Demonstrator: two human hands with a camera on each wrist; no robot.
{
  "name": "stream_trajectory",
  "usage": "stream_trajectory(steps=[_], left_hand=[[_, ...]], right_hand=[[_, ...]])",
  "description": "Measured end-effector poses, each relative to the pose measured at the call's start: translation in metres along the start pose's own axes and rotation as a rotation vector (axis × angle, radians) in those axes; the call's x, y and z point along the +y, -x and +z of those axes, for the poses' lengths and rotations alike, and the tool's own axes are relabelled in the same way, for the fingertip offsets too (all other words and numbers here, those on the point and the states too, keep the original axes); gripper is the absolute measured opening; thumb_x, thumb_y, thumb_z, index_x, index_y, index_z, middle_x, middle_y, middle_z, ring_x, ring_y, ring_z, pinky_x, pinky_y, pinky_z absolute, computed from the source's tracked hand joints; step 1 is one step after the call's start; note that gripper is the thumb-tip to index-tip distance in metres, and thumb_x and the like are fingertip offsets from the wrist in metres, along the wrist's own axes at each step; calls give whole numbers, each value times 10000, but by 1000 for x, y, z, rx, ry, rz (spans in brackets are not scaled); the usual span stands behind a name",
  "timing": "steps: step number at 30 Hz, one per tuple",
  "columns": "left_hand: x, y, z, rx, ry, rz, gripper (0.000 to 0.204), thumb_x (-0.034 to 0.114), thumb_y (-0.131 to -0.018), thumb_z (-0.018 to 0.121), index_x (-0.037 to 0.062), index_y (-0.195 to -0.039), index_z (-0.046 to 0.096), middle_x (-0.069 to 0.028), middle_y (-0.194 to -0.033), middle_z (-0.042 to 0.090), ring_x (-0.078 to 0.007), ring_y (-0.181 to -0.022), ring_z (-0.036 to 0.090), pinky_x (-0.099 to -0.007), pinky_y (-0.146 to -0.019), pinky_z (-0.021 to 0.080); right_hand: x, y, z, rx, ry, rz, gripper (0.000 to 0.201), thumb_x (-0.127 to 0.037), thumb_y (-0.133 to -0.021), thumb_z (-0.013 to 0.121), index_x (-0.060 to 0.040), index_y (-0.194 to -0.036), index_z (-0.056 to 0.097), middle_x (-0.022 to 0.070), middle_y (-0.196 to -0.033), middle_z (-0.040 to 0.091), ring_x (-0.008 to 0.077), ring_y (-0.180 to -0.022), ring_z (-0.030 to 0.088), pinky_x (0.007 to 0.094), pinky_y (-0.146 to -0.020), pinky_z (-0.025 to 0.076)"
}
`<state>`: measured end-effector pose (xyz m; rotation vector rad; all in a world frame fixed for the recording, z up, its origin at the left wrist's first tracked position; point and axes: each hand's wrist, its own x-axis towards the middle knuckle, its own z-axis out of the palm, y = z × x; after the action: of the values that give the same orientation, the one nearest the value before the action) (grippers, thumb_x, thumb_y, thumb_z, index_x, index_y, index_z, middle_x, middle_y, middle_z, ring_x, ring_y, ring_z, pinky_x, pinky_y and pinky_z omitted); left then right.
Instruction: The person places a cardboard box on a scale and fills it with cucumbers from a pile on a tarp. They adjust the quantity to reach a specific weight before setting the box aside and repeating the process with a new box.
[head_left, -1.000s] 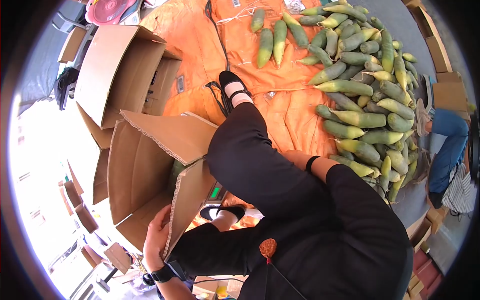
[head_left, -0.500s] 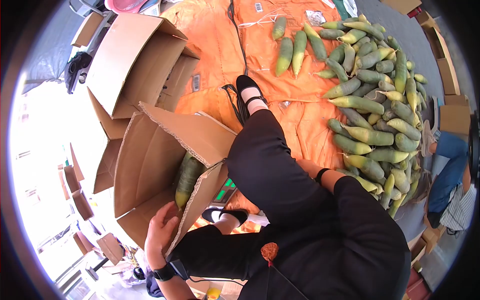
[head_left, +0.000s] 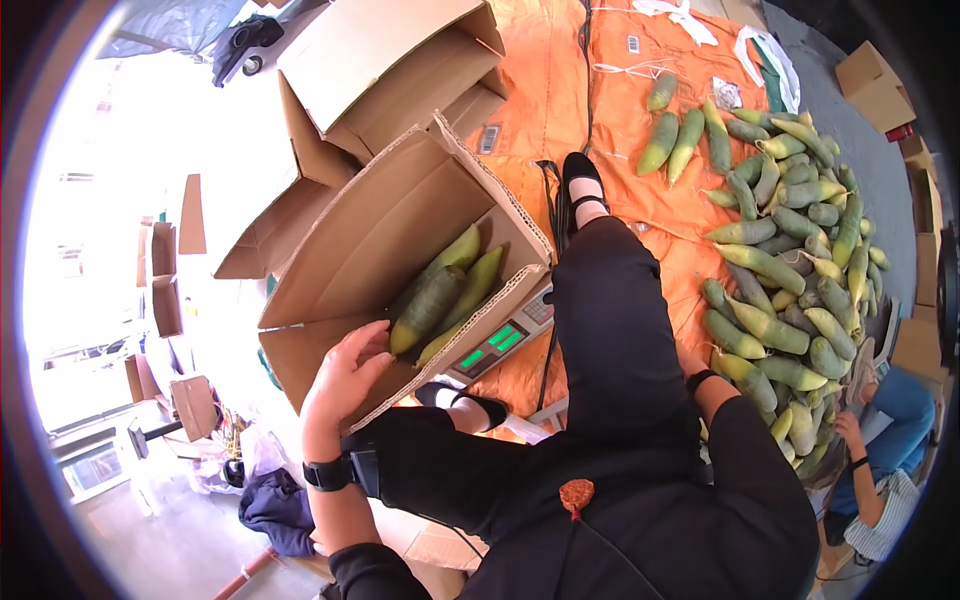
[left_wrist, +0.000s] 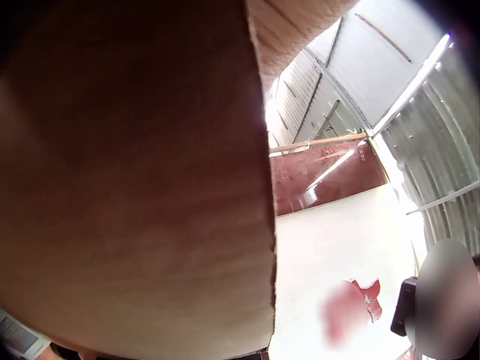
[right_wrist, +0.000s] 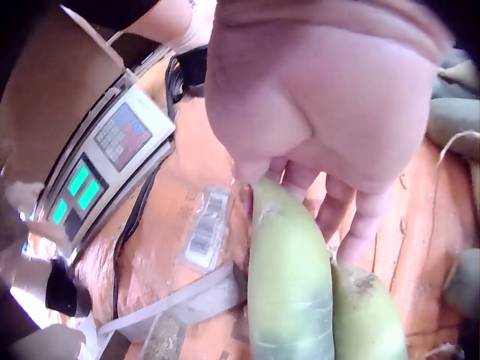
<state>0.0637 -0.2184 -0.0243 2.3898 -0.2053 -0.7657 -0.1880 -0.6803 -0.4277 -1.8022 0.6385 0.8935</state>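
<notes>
Inside the open cardboard carton (head_left: 340,240) lie several green radishes (head_left: 430,305) with yellowish ends. My left hand (head_left: 348,375) hovers at the carton's near side, fingers loosely bent, their tips close to a radish end. The left wrist view is mostly filled by a cardboard panel (left_wrist: 135,195), with part of that hand at the top edge. My right hand (right_wrist: 322,105) has its fingers curled behind the pale end of a green radish (right_wrist: 289,277). A second radish (right_wrist: 367,315) lies right against it. My leg hides most of this hand in the head view.
A scale with lit green digits (head_left: 495,345) stands beside the carton. On the orange sheet (head_left: 640,220) lies a large radish pile (head_left: 790,330). More open cartons (head_left: 400,60) stand behind. Another person (head_left: 880,460) sits at the right.
The head view has swung, bringing more of the carton's inside and its radishes into sight. My left hand has come off the carton's flap edge toward the radishes. My right hand stays low behind the leg.
</notes>
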Motion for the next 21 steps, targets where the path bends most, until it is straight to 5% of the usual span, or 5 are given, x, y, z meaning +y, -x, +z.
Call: stream_trajectory(steps=[2, 3, 6, 16, 21], left_hand=[[0, 2, -1, 32, 93, -12, 429, 37, -843, 612, 30, -1266, 543, -153, -1132, 624, -235, -997, 625, -336, -873, 502], [1, 2, -2, 32, 102, 2, 429, 37, -843, 612, 30, -1266, 543, -153, -1132, 624, -235, -997, 625, -336, -873, 502], [-1, 4, -5, 43, 123, 23, 427, 21, -848, 596, 33, -1271, 541, -153, -1139, 620, -220, -989, 620, -329, -871, 503], [11, 22, -15, 129, 222, 105, 405, -6, -852, 574, 25, -1255, 554, -116, -1116, 631, -171, -973, 608, -290, -841, 499], [40, 39, -21, 258, 239, 218, 362, -29, -839, 565, 14, -1197, 595, -99, -1071, 641, -163, -952, 618, -271, -810, 497]], right_hand=[[-9, 26, -20, 100, -625, 255, 222, -220, -868, 482, -76, -901, 647, 52, -809, 629, 217, -716, 613, 389, -628, 521], [-19, 39, -36, 205, -352, -8, 220, -223, -875, 479, -75, -885, 643, 45, -807, 623, 206, -734, 607, 382, -615, 513], [-99, 91, -76, 372, -512, 68, 205, -200, -893, 491, -51, -865, 629, 54, -852, 622, 168, -811, 588, 343, -627, 496], [-272, 175, -167, 921, -283, -801, 179, -108, -974, 472, -12, -843, 547, 54, -982, 587, 146, -964, 534, 282, -900, 416], [-383, 253, -163, 739, -567, -1226, 218, -169, -1016, 409, -30, -948, 563, 93, -1116, 602, 193, -1102, 558, 361, -929, 471]])
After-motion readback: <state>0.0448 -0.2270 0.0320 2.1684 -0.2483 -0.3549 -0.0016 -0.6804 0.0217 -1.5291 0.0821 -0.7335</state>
